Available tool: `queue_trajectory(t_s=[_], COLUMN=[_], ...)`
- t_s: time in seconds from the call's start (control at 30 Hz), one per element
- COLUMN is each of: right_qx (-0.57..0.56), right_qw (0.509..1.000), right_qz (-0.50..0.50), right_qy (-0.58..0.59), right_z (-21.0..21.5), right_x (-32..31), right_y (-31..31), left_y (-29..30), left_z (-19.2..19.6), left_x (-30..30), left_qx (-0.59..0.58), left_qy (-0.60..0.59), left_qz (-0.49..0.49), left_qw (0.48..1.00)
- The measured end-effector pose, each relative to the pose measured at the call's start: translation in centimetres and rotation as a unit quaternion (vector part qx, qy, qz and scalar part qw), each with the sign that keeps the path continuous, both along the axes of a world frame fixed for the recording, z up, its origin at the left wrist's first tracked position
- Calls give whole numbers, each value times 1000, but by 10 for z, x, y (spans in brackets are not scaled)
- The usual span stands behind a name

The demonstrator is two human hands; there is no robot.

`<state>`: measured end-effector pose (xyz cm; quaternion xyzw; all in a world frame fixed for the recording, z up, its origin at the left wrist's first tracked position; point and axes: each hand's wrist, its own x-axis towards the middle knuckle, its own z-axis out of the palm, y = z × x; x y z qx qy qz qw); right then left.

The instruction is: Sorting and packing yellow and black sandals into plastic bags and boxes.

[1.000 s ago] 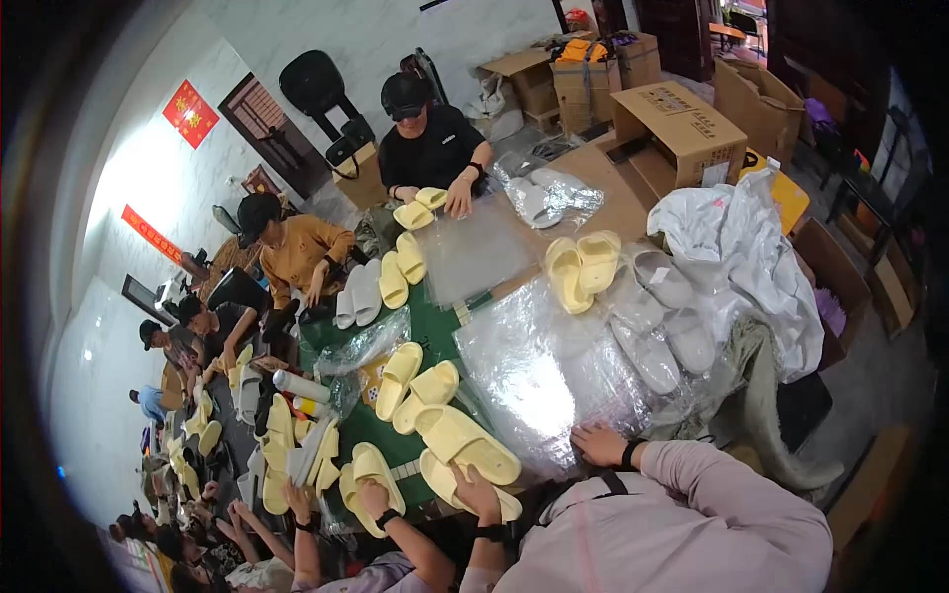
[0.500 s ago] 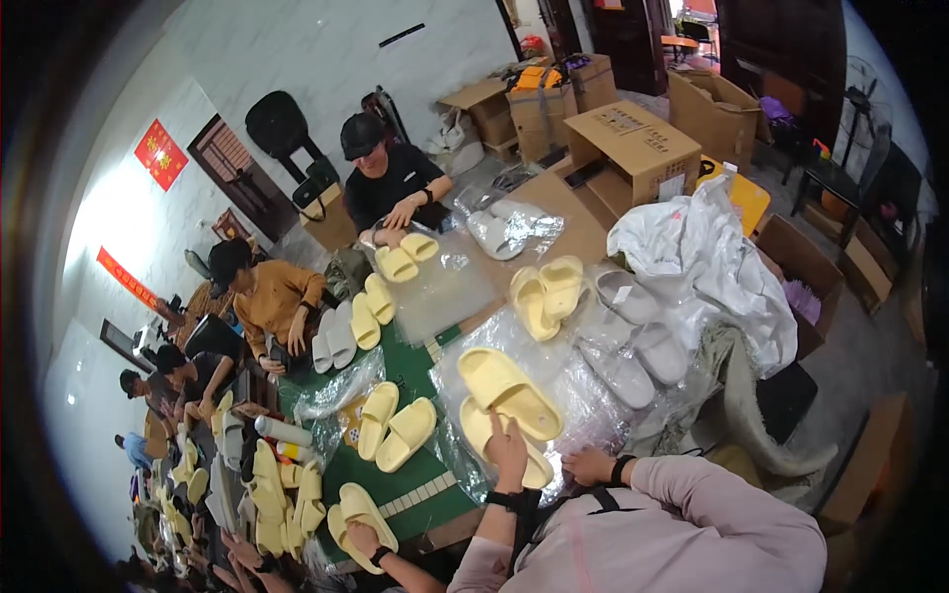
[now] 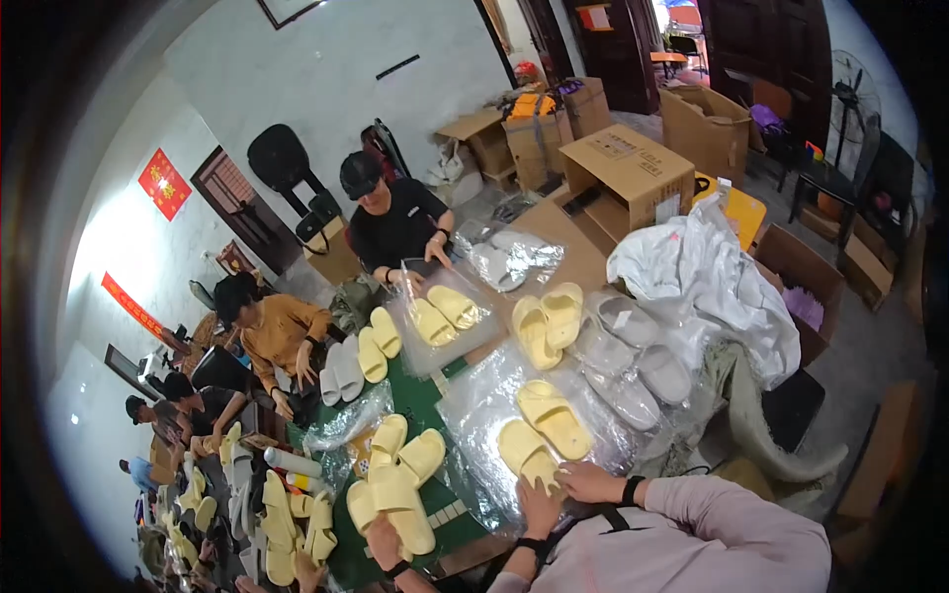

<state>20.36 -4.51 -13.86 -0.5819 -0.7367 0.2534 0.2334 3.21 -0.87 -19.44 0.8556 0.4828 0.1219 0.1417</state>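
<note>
A pair of pale yellow slippers lies on a clear plastic bag spread over the table in front of me. My left hand grips the heel of the nearer slipper from below. My right hand, with a black band on the wrist, comes in from the right, and its fingers close on the heel end of the same pair. Both sleeves are light pink.
Another person's hand holds yellow slippers at lower left. More yellow slippers and grey ones lie bagged further up the table. Seated people work opposite and along the left. A white plastic heap and cardboard boxes stand at the right.
The yellow pair has moved from the green mat at my left onto the clear bag in front of me. My hands slid back to its heels.
</note>
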Motion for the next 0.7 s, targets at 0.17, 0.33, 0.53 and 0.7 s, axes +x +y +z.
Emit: queue_trajectory(t_s=[0.17, 0.33, 0.53, 0.7], right_qx=[111, -49, -40, -73], right_qw=[989, 983, 979, 974], right_qz=[-31, 40, 40, 57], right_qy=[-93, -170, -195, -204], right_z=[-14, -30, -39, -56], right_x=[-14, -19, -13, -7], right_y=[8, 15, 11, 8], left_y=[-2, -2, -3, -4], left_z=[-22, -43, -34, -25], left_x=[-16, -30, -23, -19], left_qx=[-256, -227, -223, -184], left_qy=[-126, -9, 24, 96], left_qz=[30, -30, -43, -59], left_qw=[958, 973, 974, 977])
